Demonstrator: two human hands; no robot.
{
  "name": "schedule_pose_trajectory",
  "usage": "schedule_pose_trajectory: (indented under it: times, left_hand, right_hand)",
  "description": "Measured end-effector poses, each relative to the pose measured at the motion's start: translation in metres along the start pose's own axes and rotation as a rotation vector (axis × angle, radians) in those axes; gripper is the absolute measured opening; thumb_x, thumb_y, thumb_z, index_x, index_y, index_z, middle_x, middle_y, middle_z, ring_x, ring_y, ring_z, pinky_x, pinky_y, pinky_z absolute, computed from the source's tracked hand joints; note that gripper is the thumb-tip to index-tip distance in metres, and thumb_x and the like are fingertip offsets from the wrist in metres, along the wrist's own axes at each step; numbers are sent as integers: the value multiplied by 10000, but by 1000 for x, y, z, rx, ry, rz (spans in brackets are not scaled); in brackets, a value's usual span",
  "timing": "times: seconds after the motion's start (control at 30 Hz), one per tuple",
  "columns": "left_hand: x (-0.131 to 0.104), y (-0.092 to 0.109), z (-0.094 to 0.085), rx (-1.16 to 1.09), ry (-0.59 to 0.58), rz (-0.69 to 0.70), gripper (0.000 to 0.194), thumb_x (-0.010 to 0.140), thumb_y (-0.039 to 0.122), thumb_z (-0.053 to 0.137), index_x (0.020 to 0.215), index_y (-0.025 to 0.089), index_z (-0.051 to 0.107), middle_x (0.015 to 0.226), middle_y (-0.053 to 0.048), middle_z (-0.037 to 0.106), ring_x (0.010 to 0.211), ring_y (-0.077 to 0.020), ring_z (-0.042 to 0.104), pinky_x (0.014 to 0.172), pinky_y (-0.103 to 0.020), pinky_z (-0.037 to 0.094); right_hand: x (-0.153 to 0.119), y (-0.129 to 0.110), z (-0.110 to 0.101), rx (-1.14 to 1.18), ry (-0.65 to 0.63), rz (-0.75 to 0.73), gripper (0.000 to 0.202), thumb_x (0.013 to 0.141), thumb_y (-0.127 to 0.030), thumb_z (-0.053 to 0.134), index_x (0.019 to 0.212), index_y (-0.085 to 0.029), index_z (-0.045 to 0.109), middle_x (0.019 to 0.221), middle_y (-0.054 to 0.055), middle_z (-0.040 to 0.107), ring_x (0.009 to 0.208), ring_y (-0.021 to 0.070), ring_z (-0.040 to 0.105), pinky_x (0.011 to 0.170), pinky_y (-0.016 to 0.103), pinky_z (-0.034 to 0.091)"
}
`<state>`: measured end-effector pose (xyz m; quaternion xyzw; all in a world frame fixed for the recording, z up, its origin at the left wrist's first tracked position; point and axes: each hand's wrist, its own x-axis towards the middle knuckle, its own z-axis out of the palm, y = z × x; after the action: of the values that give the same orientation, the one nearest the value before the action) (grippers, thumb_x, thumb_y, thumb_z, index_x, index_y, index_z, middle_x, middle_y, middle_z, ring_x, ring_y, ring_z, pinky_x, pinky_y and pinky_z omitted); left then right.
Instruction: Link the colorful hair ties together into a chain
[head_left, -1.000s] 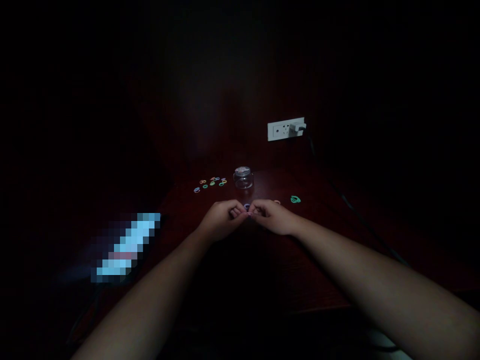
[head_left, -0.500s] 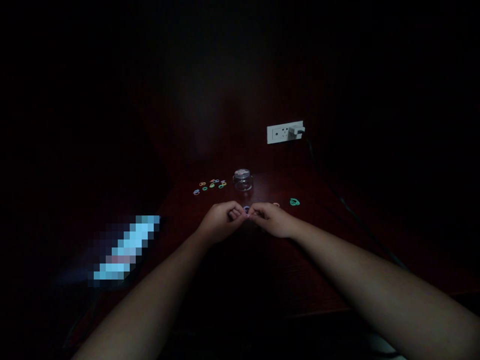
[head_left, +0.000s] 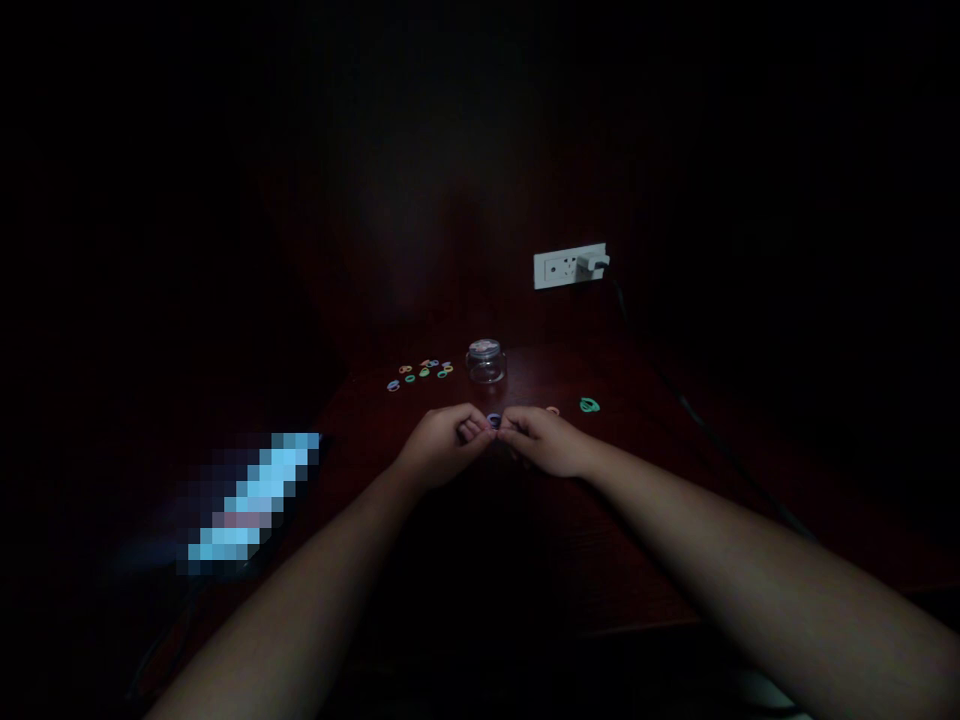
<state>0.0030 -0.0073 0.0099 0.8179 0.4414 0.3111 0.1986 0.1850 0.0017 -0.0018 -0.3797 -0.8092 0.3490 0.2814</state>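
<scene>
My left hand (head_left: 450, 440) and my right hand (head_left: 541, 438) meet fingertip to fingertip over the dark red table, both closed in a pinch. Between them shows a small purple hair tie (head_left: 493, 420), a looped band; the fingers partly cover it, and the dim light blurs how it is gripped. Just beyond my right hand lies an orange hair tie (head_left: 553, 410), partly hidden by that hand. Farther right is a green bundle of hair ties (head_left: 589, 405). A clear lidded jar (head_left: 486, 362) stands behind my hands.
Several coloured hair ties (head_left: 424, 371) lie scattered left of the jar. A lit, pixelated screen (head_left: 255, 500) is at the left. On the back wall sits a white socket (head_left: 570, 266) with a plug in it, and a dark cable (head_left: 705, 425) runs along the right.
Almost nothing has moved. My right fingertips have shifted very slightly right, and a little more of the purple hair tie shows between my hands.
</scene>
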Motion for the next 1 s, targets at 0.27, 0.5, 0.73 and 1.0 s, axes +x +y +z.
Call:
schedule_pose_trajectory:
  times: [0.27,0.5,0.73,1.0]
  left_hand:
    - [-1,2,0,10,-11,1,158,772,268,529,808,149,626,696,-13,626,599,-96,536,544,-197,425]
    - [0,3,-1,30,-10,9,187,805,285,493,832,162,631,753,-24,651,659,-118,572,590,-217,438]
    - [-1,4,-2,66,-8,22,204,819,297,479,830,165,635,748,-17,648,666,-119,566,596,-214,427]
    - [-1,5,-3,20,8,6,186,802,284,504,862,161,631,759,-22,650,635,-108,554,572,-210,425]
  right_hand:
    - [1,3,1,15,16,-27,218,824,-321,454,672,-167,426,531,-43,460,470,73,435,443,175,299]
    - [1,1,0,48,28,-46,192,808,-319,488,721,-148,493,568,-41,444,493,68,397,458,183,290]
    - [1,3,-2,77,73,-49,124,806,-254,473,774,-144,519,602,-37,458,518,73,413,493,190,310]
    - [4,8,-2,72,129,-93,136,810,-262,465,773,-145,525,628,-27,475,555,82,405,522,201,309]
